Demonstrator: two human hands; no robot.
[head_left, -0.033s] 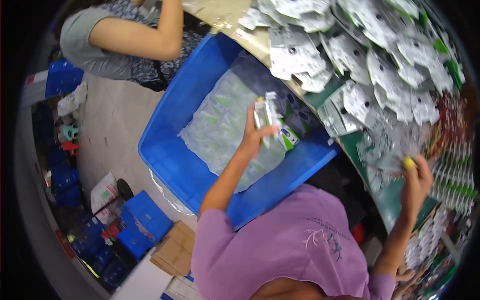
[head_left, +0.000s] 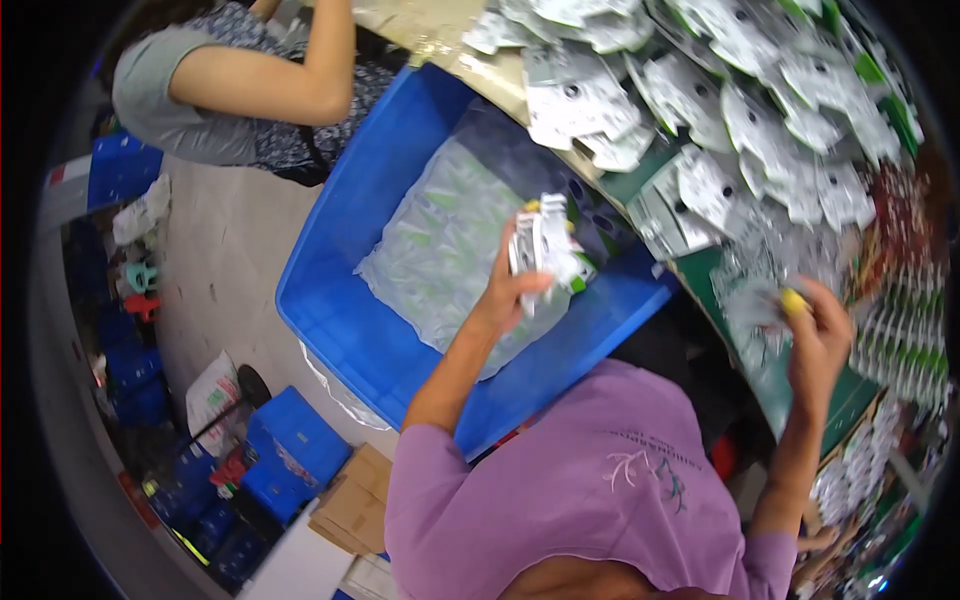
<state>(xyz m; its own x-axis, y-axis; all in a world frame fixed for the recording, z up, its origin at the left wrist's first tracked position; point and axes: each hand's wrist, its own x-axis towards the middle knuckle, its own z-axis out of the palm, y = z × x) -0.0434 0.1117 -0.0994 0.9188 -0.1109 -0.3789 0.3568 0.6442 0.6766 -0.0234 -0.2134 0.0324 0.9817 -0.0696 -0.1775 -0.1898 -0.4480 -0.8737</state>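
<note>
In my left hand (head_left: 507, 290) is a small stack of white-and-green packaging cards (head_left: 540, 245), held upright above the blue bin (head_left: 350, 315). A yellow cover shows on one of its fingertips. Below lies a translucent plastic liner (head_left: 440, 250) with many white-and-green packs under it. My right hand (head_left: 825, 340), a yellow cover on one finger, is over the green tabletop (head_left: 775, 400) at the right. Its fingers are pinched at a thin clear plastic piece (head_left: 755, 302), partly blurred, beside a heap of clear plastic pieces (head_left: 790, 250).
Fanned white cards (head_left: 690, 100) cover the table's far side. Rows of green-and-white packs (head_left: 905, 335) stand at the right edge. A co-worker's arm (head_left: 270, 85) is beyond the bin. Blue crates (head_left: 290, 445) and a cardboard box (head_left: 355, 500) sit at lower left.
The cards in my left hand have turned to show more of their white faces. My right hand has moved slightly left and away from me, and the clear piece with it.
</note>
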